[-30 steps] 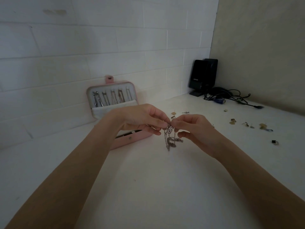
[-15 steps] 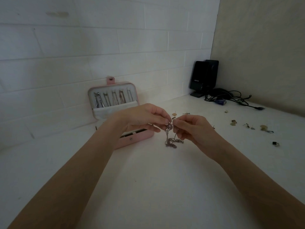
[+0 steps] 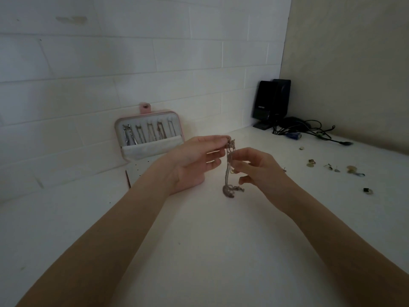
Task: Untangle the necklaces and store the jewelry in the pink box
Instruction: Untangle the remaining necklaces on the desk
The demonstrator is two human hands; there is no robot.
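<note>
A tangle of silver necklaces (image 3: 229, 173) hangs between my hands, its lower clump resting on the white table. My left hand (image 3: 194, 160) pinches the top of the chains with fingertips. Slightly lower and to the right, my right hand (image 3: 254, 169) pinches the chains partway down. Behind my left hand the pink box (image 3: 150, 135) stands open against the tiled wall, several chains hanging in its lid; its base is mostly hidden by my left hand.
Small rings and earrings (image 3: 332, 168) lie scattered on the table at the right, a dark ring (image 3: 367, 191) nearest. Two black speakers (image 3: 271, 103) with tangled cables (image 3: 309, 131) fill the back corner.
My left hand rose and turned palm up, lifting the top of the tangle. The chains now hang stretched in a longer strand, with the bottom clump touching the table.
</note>
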